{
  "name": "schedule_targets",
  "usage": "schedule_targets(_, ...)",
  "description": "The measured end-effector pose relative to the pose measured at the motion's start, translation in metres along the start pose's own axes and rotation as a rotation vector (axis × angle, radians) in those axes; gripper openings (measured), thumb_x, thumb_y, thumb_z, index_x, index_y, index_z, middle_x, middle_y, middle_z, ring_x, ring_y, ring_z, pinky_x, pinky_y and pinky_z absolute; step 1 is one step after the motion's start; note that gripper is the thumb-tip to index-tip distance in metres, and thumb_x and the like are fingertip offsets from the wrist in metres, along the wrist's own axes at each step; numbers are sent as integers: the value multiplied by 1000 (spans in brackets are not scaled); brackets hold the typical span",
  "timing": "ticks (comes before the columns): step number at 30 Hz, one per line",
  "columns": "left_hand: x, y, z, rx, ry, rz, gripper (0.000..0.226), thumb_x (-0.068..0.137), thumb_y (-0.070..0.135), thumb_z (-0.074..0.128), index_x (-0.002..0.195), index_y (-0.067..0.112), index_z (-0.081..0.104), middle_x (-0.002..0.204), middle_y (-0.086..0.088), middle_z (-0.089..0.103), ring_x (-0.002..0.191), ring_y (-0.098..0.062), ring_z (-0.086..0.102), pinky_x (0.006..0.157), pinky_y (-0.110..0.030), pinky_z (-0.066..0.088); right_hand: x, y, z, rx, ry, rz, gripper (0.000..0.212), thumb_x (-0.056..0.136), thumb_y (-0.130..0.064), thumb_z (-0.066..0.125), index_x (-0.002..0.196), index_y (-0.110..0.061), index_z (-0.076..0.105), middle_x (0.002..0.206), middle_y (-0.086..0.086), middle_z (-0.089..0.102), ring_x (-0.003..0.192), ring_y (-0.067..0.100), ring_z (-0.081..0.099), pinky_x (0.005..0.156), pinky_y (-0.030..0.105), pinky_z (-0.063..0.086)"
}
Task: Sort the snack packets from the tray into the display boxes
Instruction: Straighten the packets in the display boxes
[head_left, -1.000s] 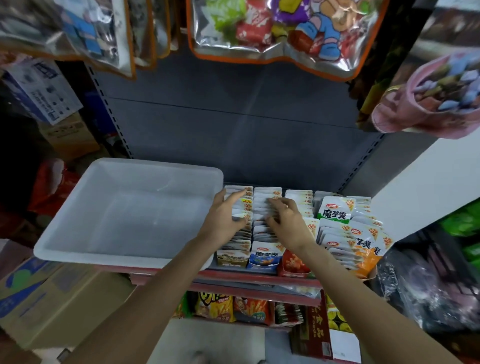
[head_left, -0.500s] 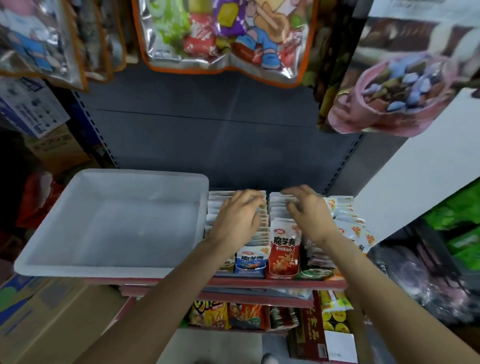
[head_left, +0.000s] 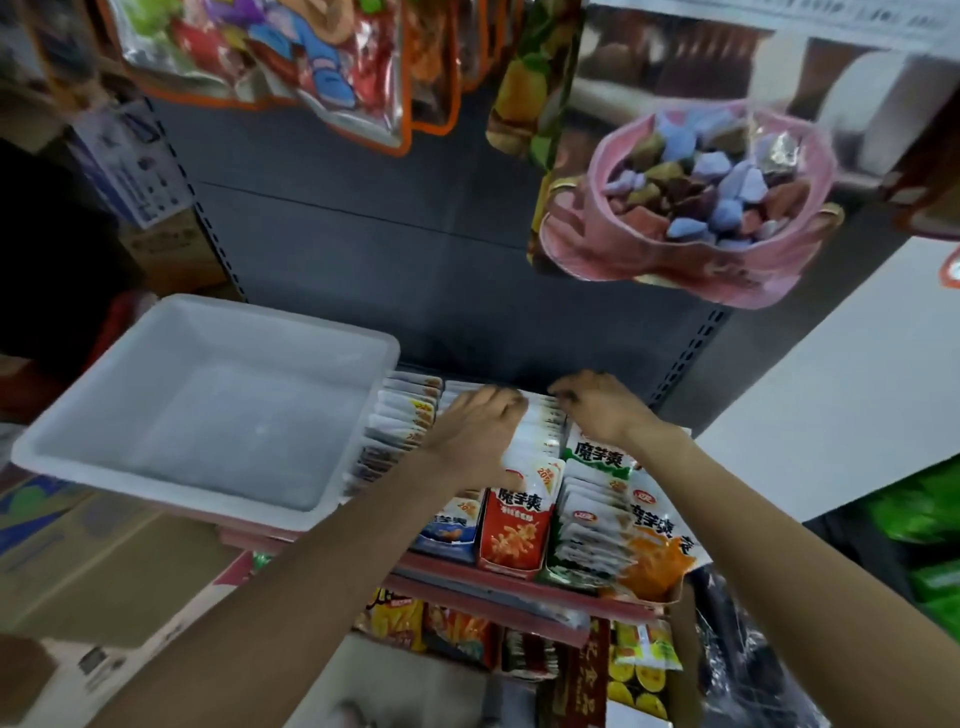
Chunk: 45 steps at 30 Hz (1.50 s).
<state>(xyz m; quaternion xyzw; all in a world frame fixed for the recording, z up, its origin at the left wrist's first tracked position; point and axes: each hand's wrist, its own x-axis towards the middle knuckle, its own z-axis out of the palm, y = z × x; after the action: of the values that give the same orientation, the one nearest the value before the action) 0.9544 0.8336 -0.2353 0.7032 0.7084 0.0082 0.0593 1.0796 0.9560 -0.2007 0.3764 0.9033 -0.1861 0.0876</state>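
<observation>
White tray (head_left: 78, 452) sat on shelf (head_left: 447, 569) at left, no packets showing inside. Snack packets (head_left: 540, 441) stood upright in rows in display boxes (head_left: 511, 545) just right of tray. Left hand (head_left: 470, 436) lay palm-down on middle rows, fingers bent over packet tops. Right hand (head_left: 597, 405) rested on back of rows further right, fingertips curled onto packet edges; whether pinching one, cannot tell. Candy bags (head_left: 691, 197) hung overhead.

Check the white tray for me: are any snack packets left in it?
No, the white tray shows only its bare bottom, while both hands are over the packets in the display boxes beside it.
</observation>
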Motion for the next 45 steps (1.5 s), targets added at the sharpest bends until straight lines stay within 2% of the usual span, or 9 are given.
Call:
schedule_targets(4, 3, 7, 1, 77, 40, -10, 94, 73, 59, 67, 144, 13, 26, 143, -7, 30, 132, -24, 25, 111, -37, 21, 7, 3, -2, 115, -15, 14, 30, 93, -8, 43, 107, -11, 69, 112, 3, 66, 101, 21, 61, 85, 28, 47)
schedule_targets(8, 3, 9, -2, 21, 53, -40, 89, 68, 55, 72, 138, 15, 33, 138, -7, 31, 129, -23, 26, 109, -35, 23, 19, 4, -10, 177, -87, 23, 12, 83, -10, 62, 85, -17, 71, 89, -6, 64, 90, 12, 61, 63, 14, 40)
schedule_targets(11, 3, 9, -3, -18, 64, -26, 81, 69, 52, 73, 133, 17, 39, 133, -3, 36, 124, -20, 29, 106, -32, 25, 25, 2, -10, 165, -112, 9, 12, 76, -6, 70, 75, -18, 67, 80, -6, 65, 73, 4, 56, 55, 11, 36)
schedule_targets(20, -16, 2, -4, -71, 15, 32, 67, 82, 50, 62, 138, 23, 38, 138, 4, 44, 132, -15, 27, 106, -31, 17, 27, 7, -6, 137, -123, -59, 18, 83, -3, 60, 76, -19, 65, 88, -3, 65, 83, 11, 57, 62, 15, 40)
schedule_targets(23, -21, -1, -6, -145, 51, 37, 51, 86, 49, 57, 130, 26, 48, 129, 9, 51, 125, -10, 32, 102, -29, 17, 26, 5, -8, 131, -164, -80, 1, 83, -14, 67, 84, -15, 68, 87, -4, 64, 78, 6, 55, 59, 13, 38)
schedule_targets(28, -17, 0, -7, -255, 106, -56, 27, 97, 30, 43, 119, 25, 58, 118, 10, 61, 115, -10, 40, 94, -29, 25, 24, 2, -4, 124, -232, -99, 21, 82, -29, 71, 96, -14, 71, 90, -5, 64, 84, 8, 55, 59, 15, 37)
schedule_targets(33, -4, 8, -9, -183, 70, -111, 38, 87, 37, 59, 123, 28, 49, 127, 6, 49, 122, -14, 36, 96, -33, 25, 21, 4, -6, 145, -222, -94, 17, 84, -31, 69, 87, -14, 69, 79, -8, 62, 72, 4, 53, 56, 18, 35)
schedule_targets(40, -7, 4, -7, -92, 75, -126, 50, 88, 46, 55, 134, 29, 49, 133, 7, 40, 126, -13, 29, 101, -35, 22, 23, 4, -5, 141, -169, -75, 16, 86, -10, 65, 101, -11, 71, 95, -1, 66, 86, 8, 56, 59, 10, 36)
schedule_targets(45, -8, 5, -10, -88, 76, -69, 44, 90, 44, 53, 129, 26, 53, 127, 5, 41, 121, -14, 31, 99, -33, 25, 23, 1, -4, 85, -154, -78, 19, 88, -8, 61, 103, -12, 70, 93, -6, 60, 89, 9, 55, 75, 19, 39)
